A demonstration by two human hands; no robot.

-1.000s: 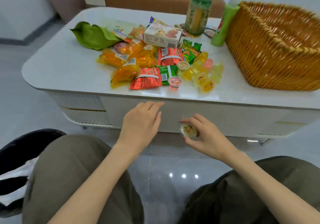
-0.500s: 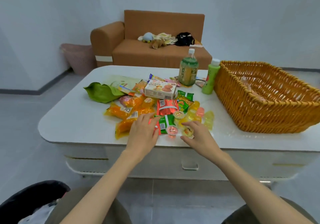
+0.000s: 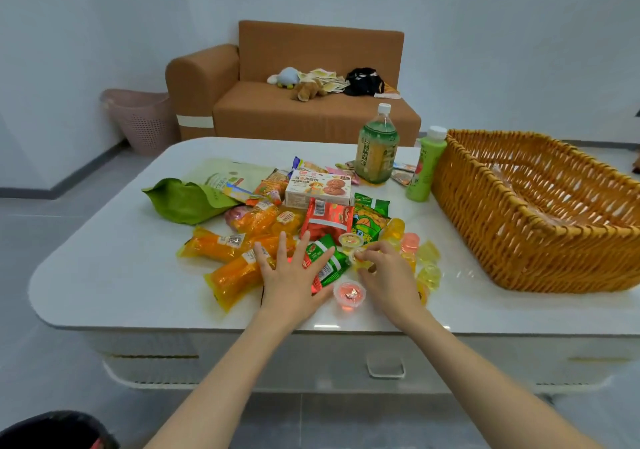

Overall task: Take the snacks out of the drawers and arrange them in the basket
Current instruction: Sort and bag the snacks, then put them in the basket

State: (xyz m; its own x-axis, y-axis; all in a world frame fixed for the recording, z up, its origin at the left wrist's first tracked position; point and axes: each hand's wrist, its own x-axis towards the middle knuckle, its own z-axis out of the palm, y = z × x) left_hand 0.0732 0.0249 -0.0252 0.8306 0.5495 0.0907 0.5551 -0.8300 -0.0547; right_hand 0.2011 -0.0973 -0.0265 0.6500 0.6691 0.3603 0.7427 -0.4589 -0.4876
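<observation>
- Head view, left: my left hand [image 3: 294, 275] has come up from the drawer front and lies with fingers spread on the snack pile [image 3: 325, 216].
- Centre: my right hand [image 3: 389, 278] pinches a jelly cup [image 3: 363, 264], now brought to the pile on the worktop [image 3: 114, 268].
- Right: the basket [image 3: 519, 240] stands just beside the pile; I judge the packing is still ahead.

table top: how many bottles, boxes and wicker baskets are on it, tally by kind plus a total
bottles: 2 (tea bottle, green bottle)
boxes: 1 (biscuit box)
wicker baskets: 1 (wicker basket)
total: 4
</observation>
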